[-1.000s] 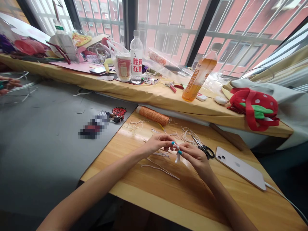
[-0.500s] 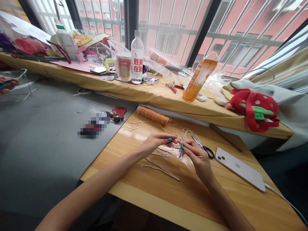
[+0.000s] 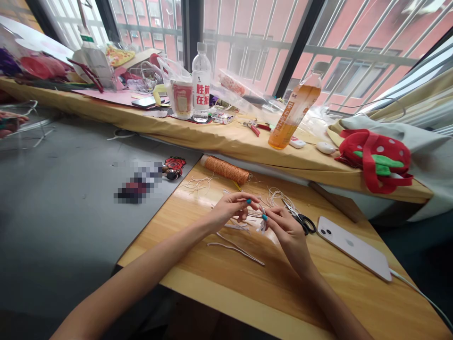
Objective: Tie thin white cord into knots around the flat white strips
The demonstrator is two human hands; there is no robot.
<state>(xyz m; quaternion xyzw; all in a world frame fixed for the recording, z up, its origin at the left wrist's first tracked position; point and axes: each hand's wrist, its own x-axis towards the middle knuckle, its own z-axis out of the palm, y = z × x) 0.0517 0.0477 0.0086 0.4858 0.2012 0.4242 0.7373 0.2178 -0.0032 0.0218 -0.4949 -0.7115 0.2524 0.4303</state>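
White cord piece (image 3: 262, 225), short and thin, sits pinched between the fingertips of the left hand (image 3: 231, 210) and right hand (image 3: 285, 225), both closed on it just above the pale wooden tabletop (image 3: 226, 278). Black-handled scissors (image 3: 300, 218) lie just right of the right hand; an orange twine spool (image 3: 225, 169) lies beyond the left. The grip looks slight, so the cord could slip free and drop among the loose white strands (image 3: 235, 248) below the hands.
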